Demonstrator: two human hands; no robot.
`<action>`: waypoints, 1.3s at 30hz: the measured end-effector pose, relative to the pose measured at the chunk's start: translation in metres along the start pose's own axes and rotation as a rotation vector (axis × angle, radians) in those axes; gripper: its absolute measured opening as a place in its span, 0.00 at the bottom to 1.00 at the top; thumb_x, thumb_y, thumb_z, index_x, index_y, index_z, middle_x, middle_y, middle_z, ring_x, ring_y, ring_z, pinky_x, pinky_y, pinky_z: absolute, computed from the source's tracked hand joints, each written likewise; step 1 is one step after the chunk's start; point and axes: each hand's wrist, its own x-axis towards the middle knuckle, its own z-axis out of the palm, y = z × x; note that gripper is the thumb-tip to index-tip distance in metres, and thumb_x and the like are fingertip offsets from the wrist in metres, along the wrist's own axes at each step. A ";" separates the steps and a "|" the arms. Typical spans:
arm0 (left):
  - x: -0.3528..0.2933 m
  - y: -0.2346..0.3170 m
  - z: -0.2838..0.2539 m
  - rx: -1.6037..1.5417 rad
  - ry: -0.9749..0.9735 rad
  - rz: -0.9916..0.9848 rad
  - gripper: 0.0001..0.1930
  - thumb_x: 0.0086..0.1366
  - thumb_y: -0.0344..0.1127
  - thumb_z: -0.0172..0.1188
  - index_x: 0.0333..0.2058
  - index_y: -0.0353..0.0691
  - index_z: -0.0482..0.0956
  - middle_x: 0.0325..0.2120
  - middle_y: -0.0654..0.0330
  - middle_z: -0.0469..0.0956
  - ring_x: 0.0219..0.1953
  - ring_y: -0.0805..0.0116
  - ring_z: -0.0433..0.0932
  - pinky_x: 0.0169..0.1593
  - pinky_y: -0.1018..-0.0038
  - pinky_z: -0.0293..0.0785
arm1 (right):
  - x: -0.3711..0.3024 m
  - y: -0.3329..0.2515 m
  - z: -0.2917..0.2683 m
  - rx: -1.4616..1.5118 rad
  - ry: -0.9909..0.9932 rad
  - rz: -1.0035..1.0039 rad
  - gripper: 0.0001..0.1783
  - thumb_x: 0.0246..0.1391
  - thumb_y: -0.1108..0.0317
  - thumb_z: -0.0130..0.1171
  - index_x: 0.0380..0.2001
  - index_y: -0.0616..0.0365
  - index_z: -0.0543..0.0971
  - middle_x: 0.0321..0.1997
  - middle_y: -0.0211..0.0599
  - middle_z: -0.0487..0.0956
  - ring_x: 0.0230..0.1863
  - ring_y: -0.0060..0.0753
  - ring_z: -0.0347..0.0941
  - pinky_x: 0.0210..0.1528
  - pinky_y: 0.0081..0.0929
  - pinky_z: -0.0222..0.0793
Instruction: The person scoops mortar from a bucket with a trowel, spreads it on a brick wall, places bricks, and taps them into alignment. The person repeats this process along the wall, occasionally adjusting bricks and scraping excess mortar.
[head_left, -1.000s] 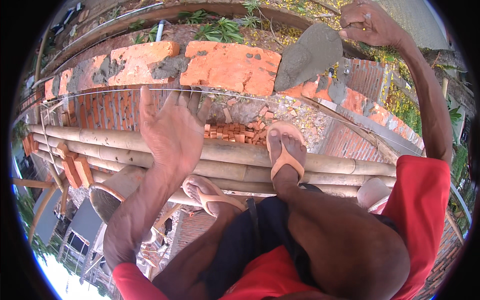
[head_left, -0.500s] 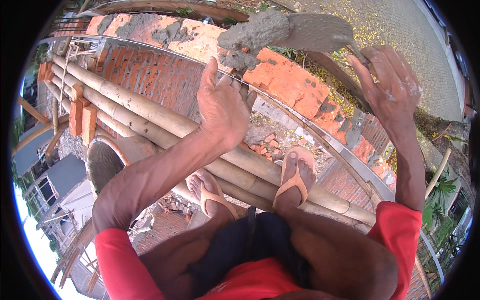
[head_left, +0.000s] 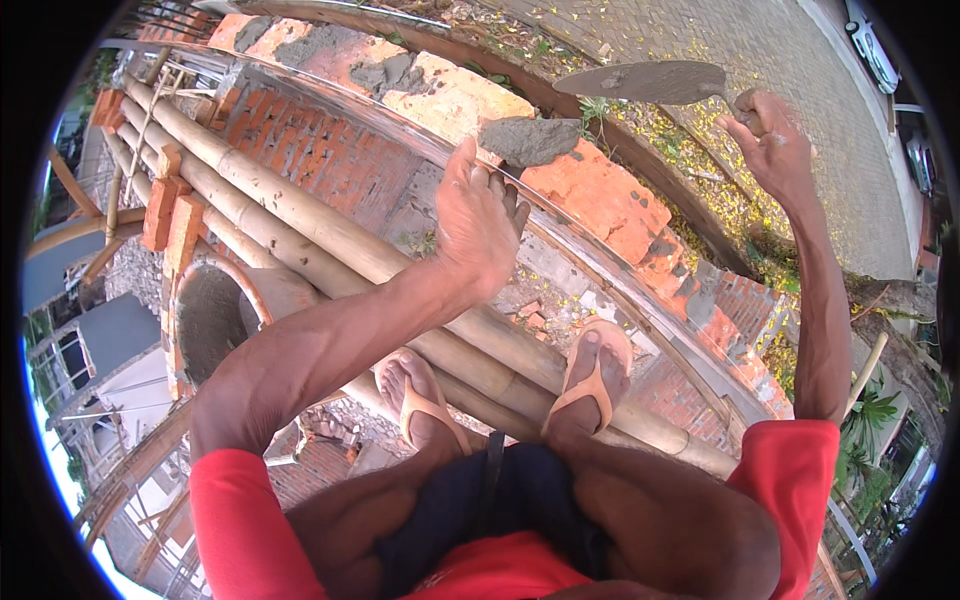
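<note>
My right hand (head_left: 777, 147) is closed round the handle of a trowel (head_left: 650, 81). Its blade, coated in grey mortar, is held above the far side of the brick wall. A smooth lump of wet mortar (head_left: 532, 141) sits on the wall top between an orange brick (head_left: 598, 197) on the right and a brick (head_left: 455, 100) on the left. My left hand (head_left: 477, 222) is beside the wall's near edge, just below that mortar, thumb up and fingers loosely bent, holding nothing. Whether its fingertips touch the wall is unclear.
My sandalled feet stand on bamboo poles (head_left: 300, 235) running along the wall. A bucket (head_left: 210, 315) with grey mortar is at the left, near some stacked bricks (head_left: 170, 220). Rubble lies below the poles. Beyond the wall are a paved road (head_left: 800, 120) and parked cars.
The trowel has lifted up and right, away from the mortar. The rough heap there is now a smaller, smoother lump. My left hand has moved slightly right and down.
</note>
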 end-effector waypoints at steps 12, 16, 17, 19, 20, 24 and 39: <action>-0.002 -0.004 0.007 -0.046 0.002 0.089 0.43 0.74 0.66 0.42 0.73 0.37 0.54 0.72 0.59 0.59 0.74 0.63 0.56 0.78 0.62 0.44 | 0.069 -0.024 0.050 -0.068 0.164 -0.629 0.19 0.57 0.61 0.71 0.45 0.60 0.79 0.46 0.42 0.83 0.48 0.49 0.78 0.48 0.44 0.73; -0.007 -0.007 0.013 -0.060 0.024 0.084 0.42 0.75 0.65 0.41 0.73 0.37 0.55 0.72 0.60 0.60 0.74 0.64 0.56 0.78 0.63 0.43 | 0.078 -0.005 0.038 -0.111 0.169 -0.647 0.18 0.55 0.65 0.72 0.47 0.60 0.80 0.48 0.40 0.83 0.50 0.50 0.77 0.50 0.45 0.72; -0.008 -0.008 0.014 -0.063 0.015 0.088 0.41 0.75 0.65 0.41 0.73 0.38 0.55 0.72 0.60 0.60 0.74 0.64 0.56 0.78 0.63 0.43 | 0.080 -0.002 0.037 -0.085 0.190 -0.658 0.18 0.55 0.66 0.73 0.46 0.60 0.80 0.48 0.40 0.83 0.49 0.49 0.77 0.50 0.45 0.72; -0.009 -0.010 0.014 -0.058 0.000 0.090 0.41 0.75 0.65 0.42 0.73 0.38 0.56 0.72 0.61 0.60 0.74 0.64 0.55 0.78 0.63 0.43 | 0.081 0.000 0.037 -0.028 0.235 -0.667 0.17 0.54 0.68 0.73 0.45 0.59 0.80 0.48 0.40 0.83 0.49 0.49 0.77 0.51 0.44 0.72; -0.010 -0.010 0.015 -0.091 0.014 0.075 0.40 0.75 0.65 0.42 0.72 0.38 0.57 0.71 0.61 0.61 0.74 0.64 0.55 0.78 0.63 0.42 | 0.081 -0.001 0.039 -0.018 0.207 -0.677 0.17 0.53 0.68 0.74 0.45 0.59 0.80 0.48 0.40 0.83 0.49 0.49 0.78 0.51 0.45 0.71; -0.009 -0.012 0.015 -0.126 -0.028 0.040 0.36 0.76 0.62 0.40 0.69 0.39 0.61 0.69 0.62 0.63 0.74 0.65 0.54 0.78 0.63 0.40 | 0.075 -0.008 0.046 -0.030 0.169 -0.643 0.16 0.53 0.69 0.74 0.43 0.59 0.80 0.48 0.38 0.83 0.46 0.47 0.78 0.50 0.45 0.71; -0.019 -0.006 0.014 -0.085 -0.034 0.000 0.39 0.75 0.62 0.39 0.72 0.36 0.55 0.73 0.59 0.55 0.75 0.64 0.51 0.78 0.64 0.42 | -0.065 -0.073 -0.043 -0.110 -0.391 0.164 0.14 0.68 0.58 0.59 0.37 0.60 0.77 0.33 0.49 0.78 0.33 0.56 0.79 0.34 0.48 0.73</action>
